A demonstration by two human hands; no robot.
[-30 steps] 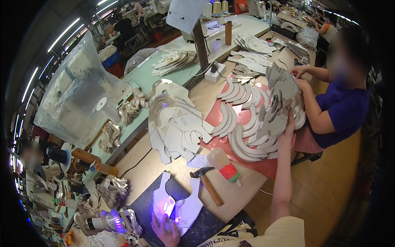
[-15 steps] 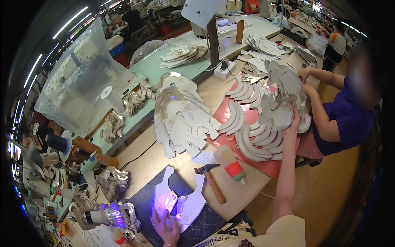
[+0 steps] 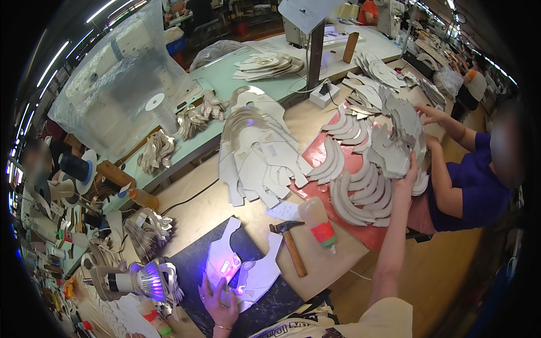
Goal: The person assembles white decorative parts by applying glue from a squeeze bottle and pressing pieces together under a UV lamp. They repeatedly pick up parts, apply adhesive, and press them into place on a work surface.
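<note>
My left hand (image 3: 221,304) lies with fingers spread on the lower part of white cut shoe-upper pieces (image 3: 262,279). These rest on a dark slab (image 3: 194,276) under violet light. My right arm is stretched far to the right. There my right hand (image 3: 404,183) grips the near edge of a loose bunch of grey-white cut pieces (image 3: 391,158), its fingers partly hidden. Across the bunch are the hands (image 3: 433,121) of a co-worker in a purple shirt. Below the bunch, curved padded strips (image 3: 360,197) lie in rows on a red sheet (image 3: 304,194).
A hammer (image 3: 293,248) and a glue bottle (image 3: 316,219) lie right of the slab. Beyond it fans a large stack of cut pieces (image 3: 253,146). A lamp (image 3: 149,281) stands at left. A post (image 3: 315,53) rises at the back, near a plastic-covered machine (image 3: 121,84).
The whole view has shifted a little. My right hand stays at the bunch of cut pieces. A co-worker's hand has moved off the bunch slightly. My left hand remains on the white pieces.
</note>
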